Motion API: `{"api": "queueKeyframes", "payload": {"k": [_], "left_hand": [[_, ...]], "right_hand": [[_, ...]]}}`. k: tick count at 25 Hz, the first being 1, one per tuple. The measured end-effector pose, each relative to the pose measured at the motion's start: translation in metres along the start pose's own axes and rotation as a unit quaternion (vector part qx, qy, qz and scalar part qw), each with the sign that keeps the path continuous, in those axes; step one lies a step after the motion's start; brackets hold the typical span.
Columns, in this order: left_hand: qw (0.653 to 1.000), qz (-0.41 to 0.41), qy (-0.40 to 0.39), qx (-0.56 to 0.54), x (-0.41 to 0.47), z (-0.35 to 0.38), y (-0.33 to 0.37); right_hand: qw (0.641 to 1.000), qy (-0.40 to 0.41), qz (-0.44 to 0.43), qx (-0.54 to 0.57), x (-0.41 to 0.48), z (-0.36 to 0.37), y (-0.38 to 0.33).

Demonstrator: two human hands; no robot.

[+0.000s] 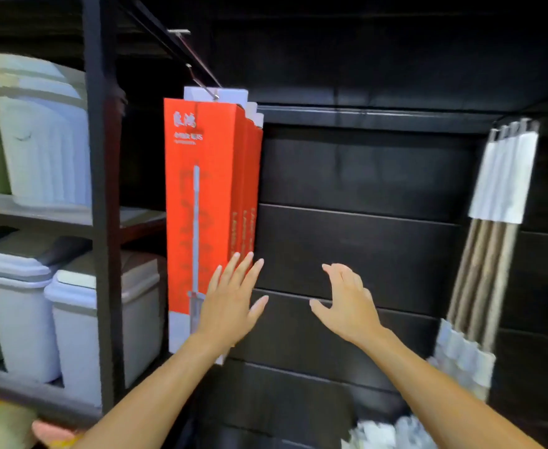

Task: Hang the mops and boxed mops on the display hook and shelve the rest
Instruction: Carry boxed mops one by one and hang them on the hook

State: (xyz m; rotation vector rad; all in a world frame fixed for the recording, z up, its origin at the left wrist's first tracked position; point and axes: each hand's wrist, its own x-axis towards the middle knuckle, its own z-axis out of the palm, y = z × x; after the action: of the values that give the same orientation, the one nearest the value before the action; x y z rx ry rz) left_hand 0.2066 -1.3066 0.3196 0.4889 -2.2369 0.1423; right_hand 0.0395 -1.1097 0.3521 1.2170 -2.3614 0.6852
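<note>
Pale plastic waste bins (104,319) are shown ranged on black metal shelving (102,189) at left. The lower ones are lidded, so their contents cannot be told. Next to them, tall red cardboard mop boxes (201,205) are hung by white header tabs from a slim metal display hook (201,82) (several, packed front to back). All are closed, with only a printed mop on the front to suggest what is inside. The boxes are judged light and stiff but easily dented, and liable to swing, so they are best steadied low down by their long sides. The left hand (230,306) is spread flat with straight fingers over their lower front corner, gripping nothing; contact cannot be confirmed. The right hand (347,306) is held wide open and empty before the black slatted back panel (363,238). At right, wooden-handled mops in white paper sleeves (489,254) are hung in a bunch, probably best taken by the rigid shafts.
</note>
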Motion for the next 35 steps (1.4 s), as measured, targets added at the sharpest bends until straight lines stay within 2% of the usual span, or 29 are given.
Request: {"api": "queueKeyframes", "payload": {"k": [4,8,16,20,28,35], "left_hand": [[0.996,0.056,-0.067,-0.012,-0.054,0.028,0.092],[0.981,0.131,-0.136,-0.041,-0.11,0.035,0.225],[0.913,0.281,-0.238,-0.173,-0.234,0.009,0.53],[0.859,0.373,-0.267,-0.225,-0.294,-0.008,0.672],[0.732,0.532,-0.3,-0.301,-0.39,-0.019,0.925],[0.657,0.585,-0.322,-0.349,-0.443,-0.003,1.13]], "right_hand": [[0.995,-0.045,0.073,-0.053,-0.114,-0.023,0.081],[0.983,-0.08,0.14,-0.086,-0.242,-0.078,0.155],[0.935,-0.091,0.308,-0.15,-0.518,-0.22,0.288],[0.889,-0.078,0.424,-0.156,-0.644,-0.284,0.332],[0.769,-0.014,0.614,-0.177,-0.855,-0.394,0.398],[0.678,-0.008,0.703,-0.213,-0.965,-0.47,0.504]]}}
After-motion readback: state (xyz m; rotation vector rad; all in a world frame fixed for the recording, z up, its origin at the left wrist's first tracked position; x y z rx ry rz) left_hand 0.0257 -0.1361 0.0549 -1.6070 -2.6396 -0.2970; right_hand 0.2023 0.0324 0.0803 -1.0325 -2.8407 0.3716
